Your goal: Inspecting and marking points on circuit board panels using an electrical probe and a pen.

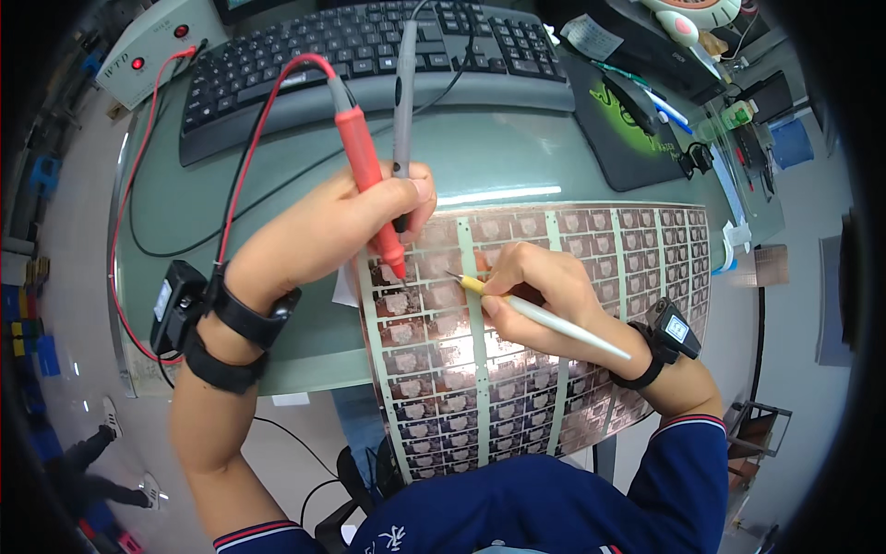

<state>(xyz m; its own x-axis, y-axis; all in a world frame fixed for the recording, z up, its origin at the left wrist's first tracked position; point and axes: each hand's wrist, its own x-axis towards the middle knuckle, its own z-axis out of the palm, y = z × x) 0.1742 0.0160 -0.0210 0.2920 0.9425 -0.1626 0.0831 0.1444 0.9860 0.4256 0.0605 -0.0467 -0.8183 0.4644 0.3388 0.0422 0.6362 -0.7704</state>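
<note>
My left hand (341, 222) is closed round two test probes, a red test probe (358, 143) and a grey-and-black test probe (404, 102). The red probe slants down, its tip at the upper left part of a copper-coloured circuit board panel (558, 397); I cannot tell if it touches. In my right hand (549, 291) is a slim white pen-shaped tool (563, 328) with a yellow front and a thin dark point, pinched between thumb and fingers. Its point is over the panel, just right of the red tip. Rows of small board patterns with pale green strips cover the panel.
Behind the panel lies a black keyboard (369, 78). A white box (157, 51) with red sockets takes the red lead (129, 217) at far left. A mouse (632, 102) sits on a black-and-green mouse pad (637, 152) at right. The panel overhangs the green tabletop's (305, 185) near edge.
</note>
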